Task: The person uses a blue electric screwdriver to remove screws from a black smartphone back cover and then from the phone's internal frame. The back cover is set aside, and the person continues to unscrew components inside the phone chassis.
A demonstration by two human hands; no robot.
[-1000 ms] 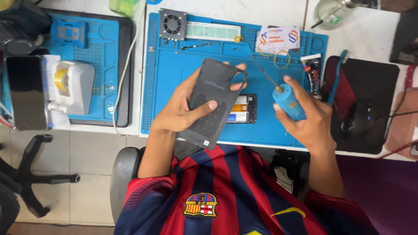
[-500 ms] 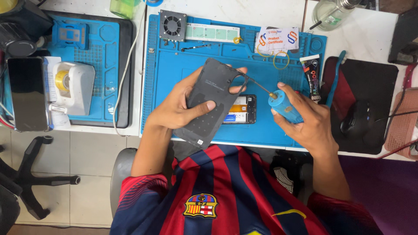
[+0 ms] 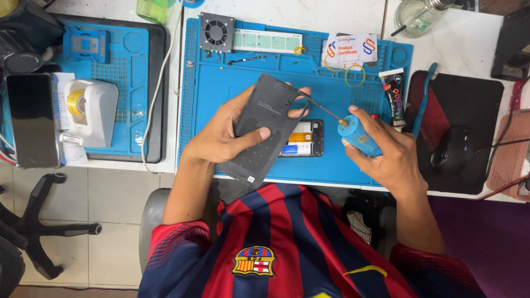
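While the left hand [image 3: 221,138] grips the removed phone back cover [image 3: 268,129] at centre, right-hand fingers [image 3: 353,152] pinch a blue needle-tipped bottle [image 3: 358,137] at its three o'clock edge; the open phone [image 3: 301,139] lies underneath, uncovered.

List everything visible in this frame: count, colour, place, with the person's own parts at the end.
phone back cover: 1, black, held above the mat
needle-tip bottle: 1, blue, tip at the cover's edge
opened phone: 1, black frame, on the mat behind the cover
work mat: 1, blue, table centre
small fan: 1, grey, mat's far left corner
glue tube: 1, black, mat's right edge
tape dispenser: 1, white, left mat
computer mouse: 1, black, right pad
left hand: grips cover
right hand: holds bottle
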